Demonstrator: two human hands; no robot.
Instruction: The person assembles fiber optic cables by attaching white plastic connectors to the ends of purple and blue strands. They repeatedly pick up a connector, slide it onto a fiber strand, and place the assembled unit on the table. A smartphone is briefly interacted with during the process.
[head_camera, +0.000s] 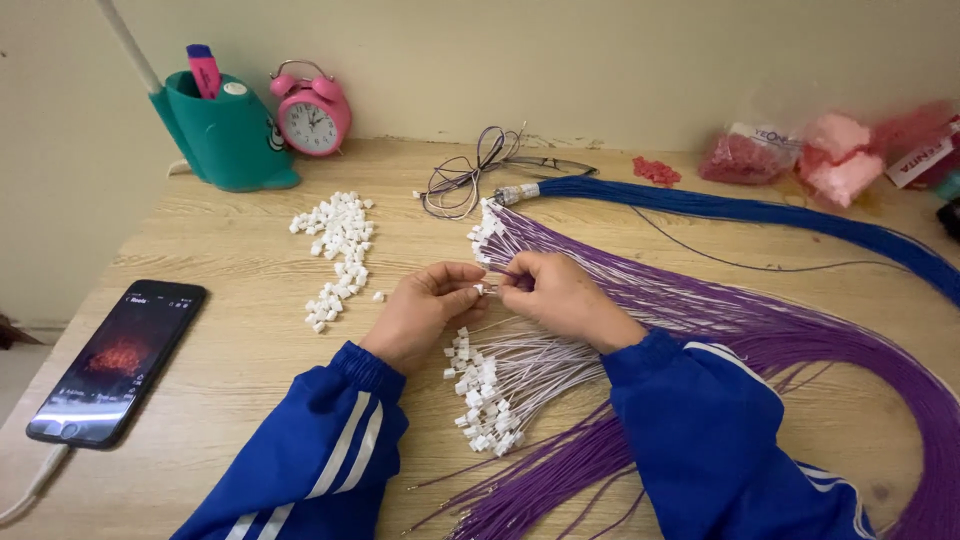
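Two hands meet at mid-table: your left hand (425, 310) pinches a tiny white connector (481, 290), your right hand (560, 295) grips a thin purple wire (700, 300). Judged light, limp, slippery; hold the wire close to its tip.

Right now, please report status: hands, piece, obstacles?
Left hand and right hand pinch one white connector together. Purple wires lie under right hand. Loose connectors left.
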